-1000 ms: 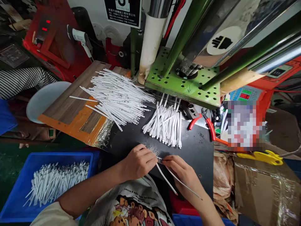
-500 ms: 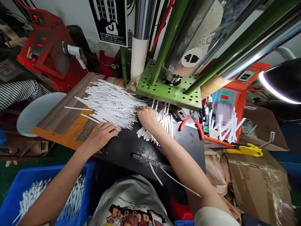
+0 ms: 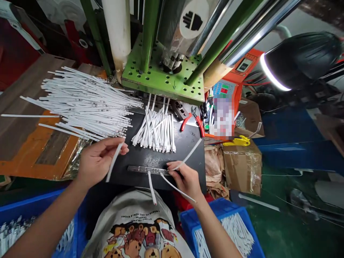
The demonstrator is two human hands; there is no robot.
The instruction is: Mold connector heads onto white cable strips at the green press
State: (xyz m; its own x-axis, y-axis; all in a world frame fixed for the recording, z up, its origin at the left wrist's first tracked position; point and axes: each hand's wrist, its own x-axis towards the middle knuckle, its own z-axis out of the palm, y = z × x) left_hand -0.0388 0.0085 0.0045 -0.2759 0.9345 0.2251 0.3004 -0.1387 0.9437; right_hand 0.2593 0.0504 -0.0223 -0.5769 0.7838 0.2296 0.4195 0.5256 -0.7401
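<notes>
My left hand [image 3: 94, 161] pinches a short flat white cable [image 3: 114, 163] that hangs down toward the bench's front edge. At the slotted metal bar [image 3: 142, 169], my right hand [image 3: 186, 179] has thumb and fingers closed on another white cable [image 3: 190, 152], whose free length slants up to the right. Its gripped end is at the bar; whether it is seated cannot be seen. Two more cables stick out of the bar toward me, one straight [image 3: 151, 188] and one curved [image 3: 174, 187]. Behind the hands lie a large cable pile [image 3: 86, 102] and a smaller bunch [image 3: 156, 132].
A green press plate [image 3: 161, 84] stands over the back of the black bench top [image 3: 150, 157]. Red-handled cutters [image 3: 199, 125] lie right of the bunch. Blue bins of cables, one on the left [image 3: 76, 229] and one on the right [image 3: 188, 215], flank me. A lit lamp [image 3: 298, 64] hangs at right.
My right hand has left the smaller bunch and come down to the metal bar with a cable. My left hand has lifted a cable beside the large pile. The view has swung right.
</notes>
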